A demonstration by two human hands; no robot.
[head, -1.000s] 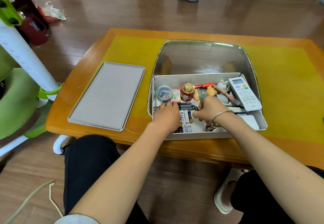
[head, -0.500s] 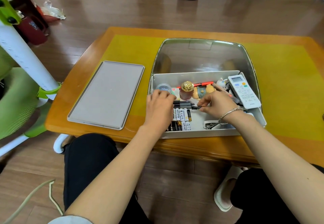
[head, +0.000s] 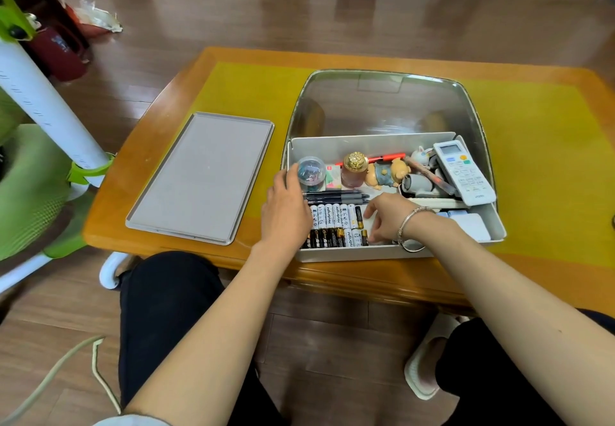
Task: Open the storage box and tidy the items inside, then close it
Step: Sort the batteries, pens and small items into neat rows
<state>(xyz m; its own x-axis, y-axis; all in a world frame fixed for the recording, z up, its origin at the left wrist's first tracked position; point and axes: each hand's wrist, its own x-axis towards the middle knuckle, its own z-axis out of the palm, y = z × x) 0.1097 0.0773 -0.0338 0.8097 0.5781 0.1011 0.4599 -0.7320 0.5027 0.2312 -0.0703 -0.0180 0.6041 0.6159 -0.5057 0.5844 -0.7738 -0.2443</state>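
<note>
A wooden table (head: 186,99) with yellow mat (head: 253,92) stands on glossy brown plank floor (head: 206,9).

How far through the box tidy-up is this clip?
Midway. Done: the lid is off, lying on the table left of the box; batteries sit in rows and pens lie side by side. In hand: the left hand touches the clip jar, the right hand works beside the batteries. Left: the jumbled right side around the remote, then closing.
</note>
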